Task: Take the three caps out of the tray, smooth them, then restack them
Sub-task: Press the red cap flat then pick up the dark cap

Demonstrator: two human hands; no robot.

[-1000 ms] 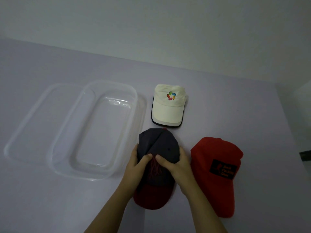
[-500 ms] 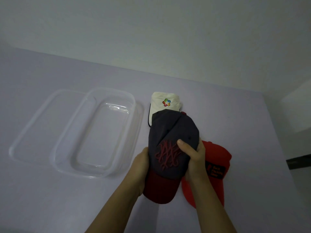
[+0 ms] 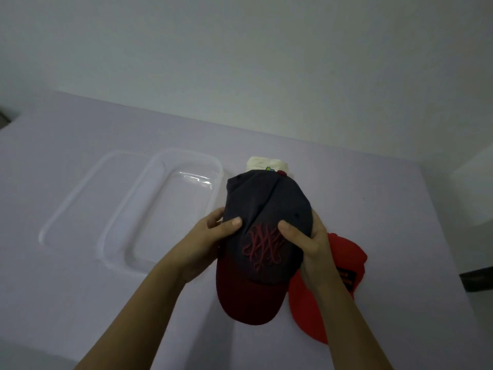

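Observation:
I hold a dark navy cap (image 3: 264,206) with a maroon brim and red embroidery up off the table. My left hand (image 3: 210,236) grips its left side, thumb on the front panel. My right hand (image 3: 309,244) grips its right side, thumb beside the embroidery. A red cap (image 3: 346,255) lies on the table under my right hand, mostly hidden. A white cap (image 3: 262,163) lies farther back, only its top edge showing behind the navy cap. The clear plastic tray (image 3: 160,166) stands to the left with nothing in it.
A clear lid (image 3: 77,193) lies flat on the table, partly under the tray's left side. The lilac table (image 3: 373,196) runs back to a pale wall. A dark object (image 3: 477,280) sits at the table's right edge.
Both hands have lifted the navy cap off the table and raised it toward me. It now covers most of the white cap and part of the red cap.

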